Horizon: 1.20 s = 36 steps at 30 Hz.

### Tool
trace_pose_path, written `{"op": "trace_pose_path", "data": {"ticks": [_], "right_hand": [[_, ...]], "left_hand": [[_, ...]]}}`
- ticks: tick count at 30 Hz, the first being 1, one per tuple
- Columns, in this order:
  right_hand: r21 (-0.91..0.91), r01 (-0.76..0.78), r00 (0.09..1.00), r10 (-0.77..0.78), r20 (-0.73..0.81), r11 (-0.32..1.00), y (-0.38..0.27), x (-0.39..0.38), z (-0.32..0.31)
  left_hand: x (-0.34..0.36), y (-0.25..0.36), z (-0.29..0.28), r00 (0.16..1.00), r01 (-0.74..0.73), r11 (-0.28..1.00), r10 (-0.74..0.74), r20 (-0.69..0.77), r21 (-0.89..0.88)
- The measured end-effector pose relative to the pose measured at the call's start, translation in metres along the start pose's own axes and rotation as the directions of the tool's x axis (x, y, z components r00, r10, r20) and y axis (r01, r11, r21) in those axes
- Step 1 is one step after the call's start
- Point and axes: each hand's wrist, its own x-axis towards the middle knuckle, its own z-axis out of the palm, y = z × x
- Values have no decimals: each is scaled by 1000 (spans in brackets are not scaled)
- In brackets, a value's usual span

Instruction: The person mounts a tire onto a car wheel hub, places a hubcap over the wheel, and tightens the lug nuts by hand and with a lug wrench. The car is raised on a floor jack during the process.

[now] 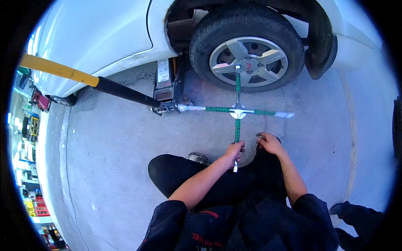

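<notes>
Floor [117, 138] | cross wrench [237, 112] blurred at sides | car [104, 33] cut off

One fisheye view, from the left of two cameras side by side on the wearer's head, looks steeply down and forward. The dark shirt [264, 221] is closest, along the lower edge; the left hand [234, 150] and right hand [270, 143] lie beyond, and the wheel [248, 61] farther, at the top.

Red emblem [248, 66] on wheel [250, 59]; red lettering [206, 240] on dark shirt [247, 224], illegible.
</notes>
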Motion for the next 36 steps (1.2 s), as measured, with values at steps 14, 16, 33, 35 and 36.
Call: {"op": "trace_pose_path", "data": {"ticks": [14,16,33,35,36], "right_hand": [[-105,337,861,-351,-368,936,-117,-13,-20],[-129,330,828,-352,-436,935,-98,-8,-12],[-272,-212,430,-160,-888,939,64,109,84],[-299,-121,930,2,-369,946,76,101,158],[-262,-2,997,23,78,965,68,95,166]], "left_hand": [[-15,11,20,998,-66,997,67,-17,47],[-19,15,18,996,-69,997,68,52,32],[-5,1,21,975,-203,956,216,-42,214],[10,3,3,994,-105,988,106,3,115],[12,4,-6,999,-48,997,47,25,63]]}}
